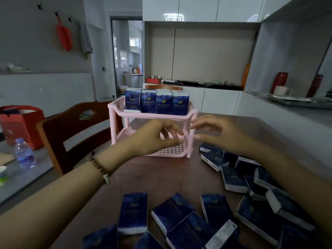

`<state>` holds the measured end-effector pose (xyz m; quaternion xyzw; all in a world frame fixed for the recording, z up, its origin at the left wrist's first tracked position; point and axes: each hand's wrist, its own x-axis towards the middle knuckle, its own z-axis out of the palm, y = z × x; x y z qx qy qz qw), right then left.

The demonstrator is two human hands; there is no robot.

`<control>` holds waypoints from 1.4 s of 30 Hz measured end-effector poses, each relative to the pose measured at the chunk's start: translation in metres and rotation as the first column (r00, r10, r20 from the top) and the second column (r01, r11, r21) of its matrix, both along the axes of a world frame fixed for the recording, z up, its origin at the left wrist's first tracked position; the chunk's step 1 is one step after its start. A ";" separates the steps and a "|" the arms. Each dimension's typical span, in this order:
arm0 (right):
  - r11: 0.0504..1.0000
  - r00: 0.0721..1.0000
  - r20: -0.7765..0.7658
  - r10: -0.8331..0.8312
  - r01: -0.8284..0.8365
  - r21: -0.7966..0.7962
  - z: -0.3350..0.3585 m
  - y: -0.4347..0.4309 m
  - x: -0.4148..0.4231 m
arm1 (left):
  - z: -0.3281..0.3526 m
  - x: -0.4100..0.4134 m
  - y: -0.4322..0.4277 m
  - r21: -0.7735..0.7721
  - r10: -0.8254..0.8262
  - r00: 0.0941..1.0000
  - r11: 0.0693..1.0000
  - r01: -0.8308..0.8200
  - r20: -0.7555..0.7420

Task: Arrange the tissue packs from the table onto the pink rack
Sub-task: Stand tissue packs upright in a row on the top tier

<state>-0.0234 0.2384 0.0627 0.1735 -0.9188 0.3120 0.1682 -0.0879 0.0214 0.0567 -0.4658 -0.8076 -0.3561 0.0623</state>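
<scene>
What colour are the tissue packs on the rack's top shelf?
The tissue packs are dark blue, clearest in the head view.

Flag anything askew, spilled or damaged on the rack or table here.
Nothing looks damaged or spilled. Packs on the top shelf of the pink rack stand upright in a neat row. Loose packs on the table lie scattered and overlapping, as expected mid-task; the lower shelf holds none.

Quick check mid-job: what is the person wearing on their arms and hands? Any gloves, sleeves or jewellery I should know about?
No gloves on the left hand or the right hand, and both forearms are bare with no sleeve in view. The left wrist carries a beaded bracelet of round tan and pale beads. Nothing shows on the right wrist. The picture is too blurred to tell if there are rings.
</scene>
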 end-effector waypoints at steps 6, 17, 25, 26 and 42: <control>0.997 0.869 0.493 0.025 -0.055 0.047 -0.033 0.016 0.050 | -0.047 0.028 0.007 -0.301 -0.069 0.953 0.940 0.161 0.294; 0.988 0.730 0.684 -0.016 -0.094 0.124 -0.062 0.018 0.069 | -0.067 0.034 -0.012 -0.474 -0.048 0.906 0.840 0.265 0.421; 0.989 0.758 0.651 -0.032 -0.068 0.128 -0.075 0.017 0.065 | -0.076 0.033 -0.017 -0.392 -0.054 0.912 0.891 0.227 0.407; 0.991 0.755 0.655 -0.024 -0.067 0.114 -0.076 0.017 0.064 | -0.077 0.033 -0.017 -0.386 -0.058 0.915 0.895 0.226 0.400; 0.992 0.871 0.489 0.043 0.020 -0.124 -0.083 0.011 0.058 | -0.070 0.031 -0.018 -0.237 -0.120 0.850 0.932 0.275 0.513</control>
